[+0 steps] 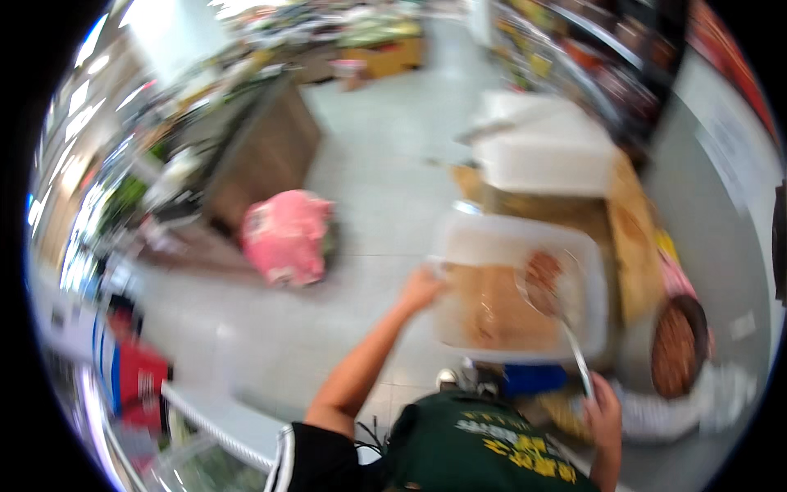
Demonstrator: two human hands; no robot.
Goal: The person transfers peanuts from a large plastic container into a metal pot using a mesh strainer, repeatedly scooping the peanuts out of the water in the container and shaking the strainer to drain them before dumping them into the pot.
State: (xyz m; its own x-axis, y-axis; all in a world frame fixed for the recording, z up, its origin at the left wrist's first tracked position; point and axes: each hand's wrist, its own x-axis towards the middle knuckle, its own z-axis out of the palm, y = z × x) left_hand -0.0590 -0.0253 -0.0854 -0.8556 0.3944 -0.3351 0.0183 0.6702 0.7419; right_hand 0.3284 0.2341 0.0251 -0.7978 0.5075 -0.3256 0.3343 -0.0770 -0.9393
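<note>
My right hand (601, 403) is closed on the metal handle of a round strainer ladle (578, 350). Reddish-brown pieces (543, 277), too blurred to name, lie in its bowl, which is over a large translucent plastic tub (593, 295). Light-brown liquid (492, 301) covers part of the tub's bottom. At the tub's left rim is my left hand (423, 288), its fingers at the edge; blur hides whether they grip it. To the right of the tub, a round pot (636, 350) holds more reddish-brown pieces.
Beyond the tub stands a white foam box (547, 163). A pink bag (288, 237) rests on the tiled floor beside a brown display stand (264, 154). Shelves with goods line the upper right. At the lower left, a person in red (140, 381) is near a white counter edge (215, 424).
</note>
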